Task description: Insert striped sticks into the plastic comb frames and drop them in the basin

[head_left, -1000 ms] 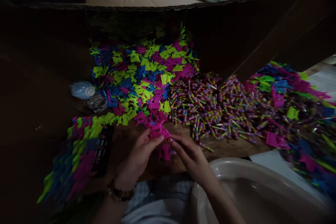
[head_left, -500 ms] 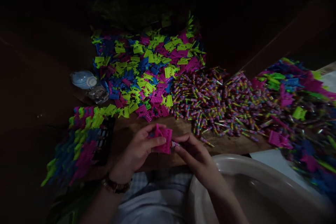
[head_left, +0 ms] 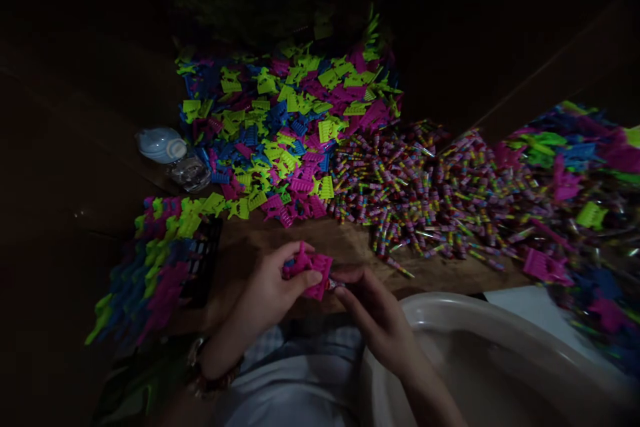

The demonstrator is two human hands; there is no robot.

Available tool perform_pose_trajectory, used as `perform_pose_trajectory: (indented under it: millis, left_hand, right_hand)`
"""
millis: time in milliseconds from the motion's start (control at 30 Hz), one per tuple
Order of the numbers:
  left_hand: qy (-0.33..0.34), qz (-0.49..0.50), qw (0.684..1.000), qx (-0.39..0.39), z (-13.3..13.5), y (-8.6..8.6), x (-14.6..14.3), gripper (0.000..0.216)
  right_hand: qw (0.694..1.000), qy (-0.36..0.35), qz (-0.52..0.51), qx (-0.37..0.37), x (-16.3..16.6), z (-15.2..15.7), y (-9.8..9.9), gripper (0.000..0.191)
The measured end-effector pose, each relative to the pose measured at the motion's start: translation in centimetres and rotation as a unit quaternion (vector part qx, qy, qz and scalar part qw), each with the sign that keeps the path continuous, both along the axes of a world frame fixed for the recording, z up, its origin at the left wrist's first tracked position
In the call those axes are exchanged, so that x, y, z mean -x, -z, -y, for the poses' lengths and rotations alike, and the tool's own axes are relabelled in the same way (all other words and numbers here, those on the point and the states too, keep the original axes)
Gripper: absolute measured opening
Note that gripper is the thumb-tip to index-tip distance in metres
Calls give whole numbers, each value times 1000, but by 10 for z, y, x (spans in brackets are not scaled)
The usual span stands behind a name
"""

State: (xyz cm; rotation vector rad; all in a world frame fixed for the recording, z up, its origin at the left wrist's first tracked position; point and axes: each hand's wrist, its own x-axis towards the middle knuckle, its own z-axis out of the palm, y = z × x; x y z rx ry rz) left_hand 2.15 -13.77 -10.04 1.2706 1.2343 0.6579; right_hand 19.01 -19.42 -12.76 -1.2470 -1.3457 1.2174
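My left hand (head_left: 267, 293) is closed on a pink plastic comb-like piece (head_left: 311, 272), held just above the wooden board's near edge. My right hand (head_left: 373, 310) pinches a small striped candy stick (head_left: 332, 285) against the right side of that piece. Both hands are over my lap. Behind them lies a heap of green, blue and pink plastic pieces (head_left: 285, 127). To its right spreads a heap of striped candy sticks (head_left: 415, 187).
A pale round basin (head_left: 500, 360) sits at my right knee. A dark basket (head_left: 200, 260) with stacked coloured pieces (head_left: 150, 267) stands at the left. A small bottle with a light blue cap (head_left: 170, 153) lies left of the heap. Another mixed pile (head_left: 575, 180) fills the right.
The view has tilted down and darkened. My hands have drawn slightly nearer to me, and the pink piece has turned in my left hand while the right hand presses the candy stick to it.
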Motion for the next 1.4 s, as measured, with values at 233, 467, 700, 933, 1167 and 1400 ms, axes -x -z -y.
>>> perform_pose_trajectory:
  millis: [233,467,700,933,1167,1400]
  left_hand:
    - [-25,-165,981,-94,11,35,-8,31]
    - [5,-348,895,-279,-14,77,12,43]
    - [-12,-337,876,-344,-75,88,32,49]
    - [-56,-184,927,-323,-81,91,35,42]
    - [-213,335,917,40,-38,50,19,30]
    - [-172,315,922,145,-4,22,7,37]
  right_hand:
    - [993,-15,118,-7,7,-3,36,12]
    - [790,77,608,-13,-15,-12,46,21]
    - [673,107,729,68,-65,-9,55,24]
    - [863,155,469,-105,-62,-11,66,27]
    - [980,43,185,-54,-4,-25,16,23]
    - [999,36,19,27,15,-37,7,25]
